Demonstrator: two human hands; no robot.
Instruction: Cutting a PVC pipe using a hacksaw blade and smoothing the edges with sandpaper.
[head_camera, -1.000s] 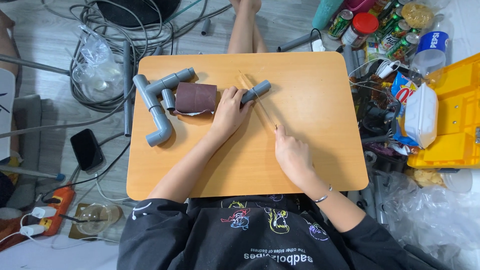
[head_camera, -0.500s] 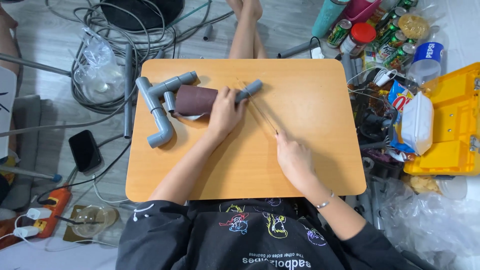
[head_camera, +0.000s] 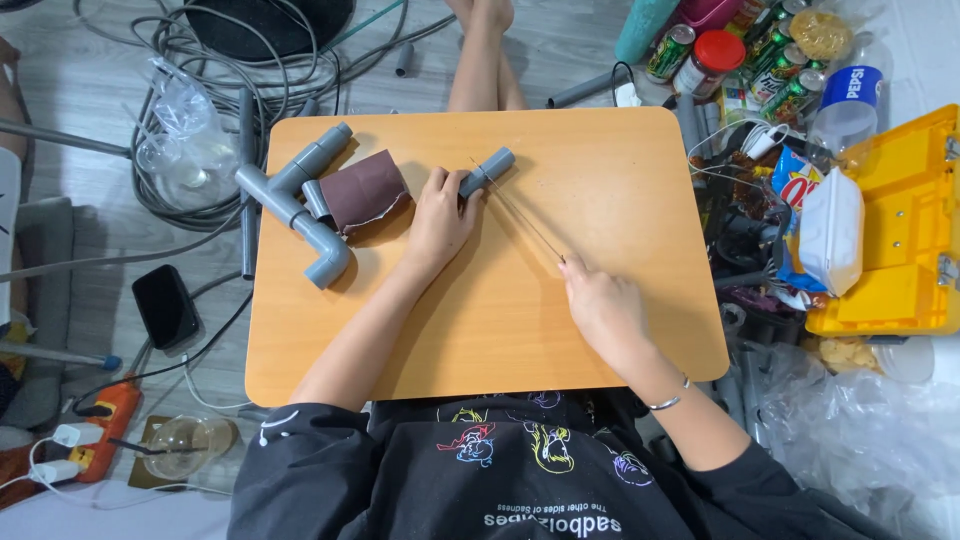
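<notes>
My left hand (head_camera: 438, 215) presses down a short grey pipe piece (head_camera: 490, 168) near the far middle of the orange-brown table (head_camera: 620, 180). My right hand (head_camera: 605, 305) grips the near end of a thin, long blade (head_camera: 520, 215). The blade runs diagonally away from me and lies across the pipe piece beside my left fingers. Left of my left hand, a brown sheet of sandpaper (head_camera: 365, 190) is curled around a grey pipe stub. An assembly of grey pipes and elbow fittings (head_camera: 295, 205) sits against it further left.
A yellow toolbox (head_camera: 890, 230) and a white wipes pack (head_camera: 830, 230) lie right of the table, with cans and bottles (head_camera: 760, 55) behind. Coiled cables (head_camera: 200, 120), a plastic bag, a black phone (head_camera: 165, 305) and a power strip (head_camera: 100, 420) lie on the floor at left.
My right hand has drawn the blade a little toward me and to the right across the pipe piece. My left hand stays on the pipe.
</notes>
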